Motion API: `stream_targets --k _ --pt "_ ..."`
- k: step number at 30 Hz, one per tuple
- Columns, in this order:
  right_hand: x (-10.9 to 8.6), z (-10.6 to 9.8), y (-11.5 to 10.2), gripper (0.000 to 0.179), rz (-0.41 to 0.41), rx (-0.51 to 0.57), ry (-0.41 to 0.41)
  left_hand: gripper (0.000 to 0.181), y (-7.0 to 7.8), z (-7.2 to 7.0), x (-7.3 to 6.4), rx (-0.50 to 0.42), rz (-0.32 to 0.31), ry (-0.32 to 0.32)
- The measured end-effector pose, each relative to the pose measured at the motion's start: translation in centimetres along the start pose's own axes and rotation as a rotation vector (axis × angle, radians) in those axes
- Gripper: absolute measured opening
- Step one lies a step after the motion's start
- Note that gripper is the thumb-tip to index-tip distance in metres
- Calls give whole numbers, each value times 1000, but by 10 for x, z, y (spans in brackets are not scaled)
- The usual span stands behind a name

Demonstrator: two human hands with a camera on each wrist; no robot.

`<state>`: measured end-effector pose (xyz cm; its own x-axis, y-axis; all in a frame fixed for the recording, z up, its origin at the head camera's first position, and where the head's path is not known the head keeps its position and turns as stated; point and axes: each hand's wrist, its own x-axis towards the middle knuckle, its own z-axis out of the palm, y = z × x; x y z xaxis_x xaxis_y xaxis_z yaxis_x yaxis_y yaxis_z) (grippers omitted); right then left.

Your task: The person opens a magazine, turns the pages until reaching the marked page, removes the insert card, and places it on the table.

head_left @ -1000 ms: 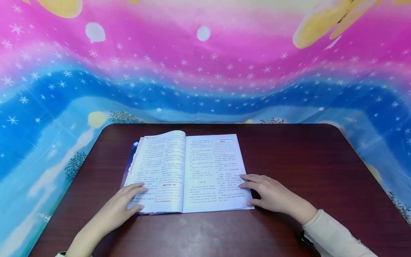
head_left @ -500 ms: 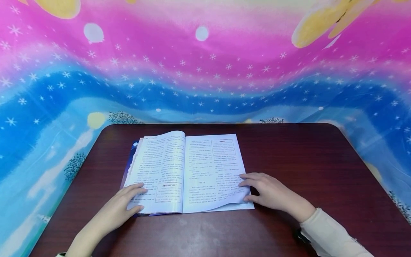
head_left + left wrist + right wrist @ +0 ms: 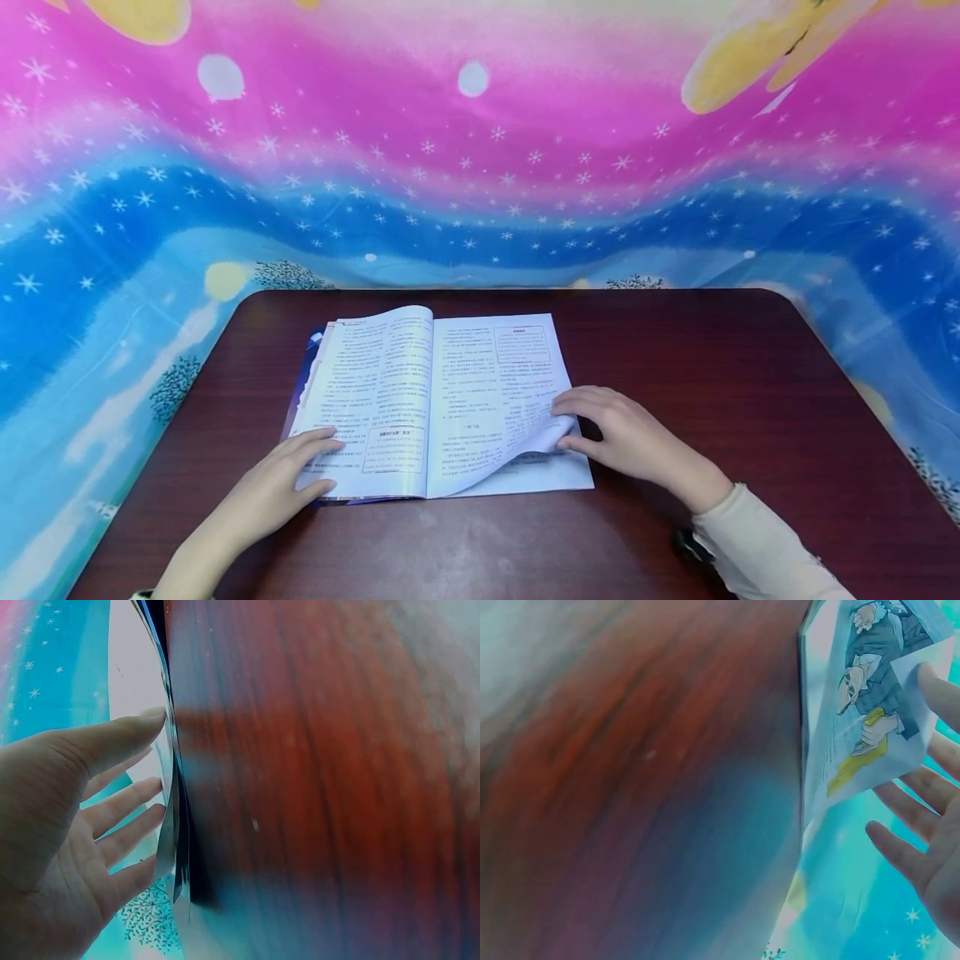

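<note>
Fingers of the left hand [image 3: 279, 475], lower left, are spread, and the right hand [image 3: 633, 437], lower right, pinches a curled page [image 3: 543, 437]. It seems light, soft and easily creased, better held near its loose corner; the open magazine [image 3: 480, 367] lies at lower centre

Dark reddish wood-grain table [image 3: 712, 375]; pink-and-blue snowflake-printed backdrop [image 3: 420, 183] behind.
</note>
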<state>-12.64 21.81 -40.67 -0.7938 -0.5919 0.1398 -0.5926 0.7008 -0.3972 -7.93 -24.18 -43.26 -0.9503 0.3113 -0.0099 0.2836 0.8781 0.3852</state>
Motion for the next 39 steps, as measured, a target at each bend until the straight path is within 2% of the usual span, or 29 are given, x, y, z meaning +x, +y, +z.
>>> stream_targets --k 9,14,25,39 --pt "6 3 -2 37 -100 34 192 42 5 -4 1 -21 32 55" --pt "11 3 -5 35 -125 45 255 40 14 0 3 -33 77 93" --pt "20 1 -13 35 -146 71 311 37 44 10 11 -68 190 192" --pt "23 -8 -26 33 -181 48 323 38 97 17 24 -93 357 220"
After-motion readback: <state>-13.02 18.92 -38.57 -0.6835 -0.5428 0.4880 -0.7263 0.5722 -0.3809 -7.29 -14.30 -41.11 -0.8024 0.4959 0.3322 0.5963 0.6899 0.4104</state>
